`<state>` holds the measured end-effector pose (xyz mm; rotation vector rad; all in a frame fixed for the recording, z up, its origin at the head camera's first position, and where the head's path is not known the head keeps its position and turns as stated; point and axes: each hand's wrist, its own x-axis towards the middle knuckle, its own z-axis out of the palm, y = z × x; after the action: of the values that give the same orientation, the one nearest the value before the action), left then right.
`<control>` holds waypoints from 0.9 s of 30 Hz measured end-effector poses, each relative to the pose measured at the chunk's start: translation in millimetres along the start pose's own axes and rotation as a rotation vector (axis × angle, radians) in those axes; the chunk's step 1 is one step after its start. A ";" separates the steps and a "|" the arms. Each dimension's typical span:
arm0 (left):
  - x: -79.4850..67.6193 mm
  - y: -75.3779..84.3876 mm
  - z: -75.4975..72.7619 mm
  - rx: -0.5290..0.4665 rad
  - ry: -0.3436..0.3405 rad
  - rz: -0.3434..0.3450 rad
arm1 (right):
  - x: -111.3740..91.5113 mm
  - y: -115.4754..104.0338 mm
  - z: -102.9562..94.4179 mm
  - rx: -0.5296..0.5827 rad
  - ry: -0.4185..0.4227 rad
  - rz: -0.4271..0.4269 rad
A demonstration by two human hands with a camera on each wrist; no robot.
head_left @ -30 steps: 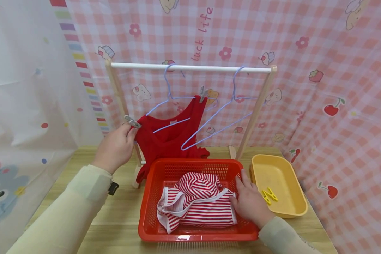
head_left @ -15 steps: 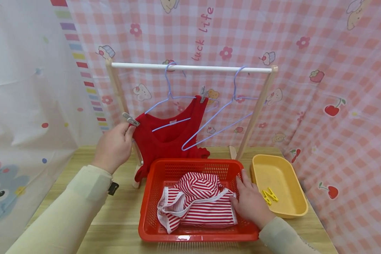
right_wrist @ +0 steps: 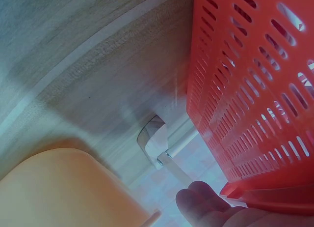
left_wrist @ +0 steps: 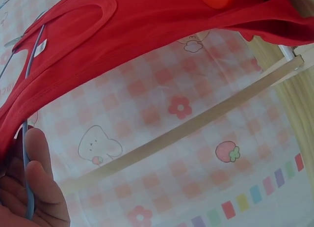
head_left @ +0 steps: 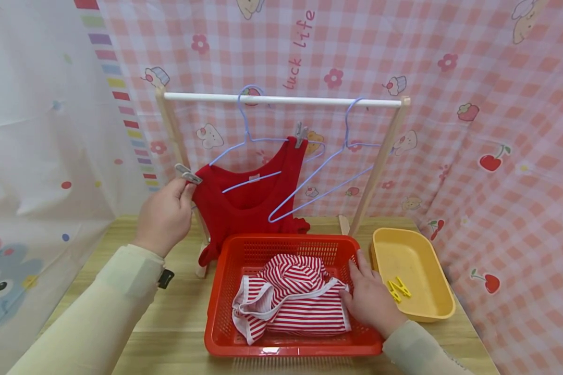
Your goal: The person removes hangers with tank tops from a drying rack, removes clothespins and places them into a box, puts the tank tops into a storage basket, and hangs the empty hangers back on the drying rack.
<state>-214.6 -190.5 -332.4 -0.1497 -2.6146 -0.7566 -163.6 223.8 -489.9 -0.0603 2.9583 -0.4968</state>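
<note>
My left hand (head_left: 164,216) grips one end of a blue wire clothes hanger (head_left: 230,149) at the shoulder of a red dress (head_left: 258,205). In the left wrist view its fingers (left_wrist: 39,146) curl about the hanger wire. A grey clothespin (head_left: 187,174) sits on that shoulder, and another clothespin (head_left: 301,135) on the far strap. The hanger's hook arches above the white rail (head_left: 291,99). My right hand (head_left: 375,299) rests on the right rim of a red basket (head_left: 281,350), fingers extended. Inside lies a red-and-white striped garment (head_left: 305,312).
A second blue hanger (head_left: 319,172) hangs bare at the rail's right. The rack has wooden legs (head_left: 377,172). A yellow tray (head_left: 431,271) right of the basket holds yellow clothespins (head_left: 401,287). A checked curtain (head_left: 356,47) closes off the back.
My left hand has moved slightly left and up with the hanger and dress shoulder. The hook has risen and now shows above the rail. The right hand and basket have stayed put.
</note>
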 end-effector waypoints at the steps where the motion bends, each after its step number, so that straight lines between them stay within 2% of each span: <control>1: -0.2 0.0 0.0 -0.003 0.002 -0.001 | 0.1 0.1 0.1 0.001 -0.001 0.001; 19: -0.9 -0.8 2.8 -0.002 0.091 0.036 | 3.1 0.3 2.9 0.010 -0.008 0.016; 27: -2.6 -1.7 1.5 -0.030 0.119 0.033 | 3.9 -0.6 3.5 0.002 -0.010 0.005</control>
<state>-213.2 -191.2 -335.4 -0.1509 -2.4833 -0.7700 -166.9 221.9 -493.5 -0.0550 2.9472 -0.4979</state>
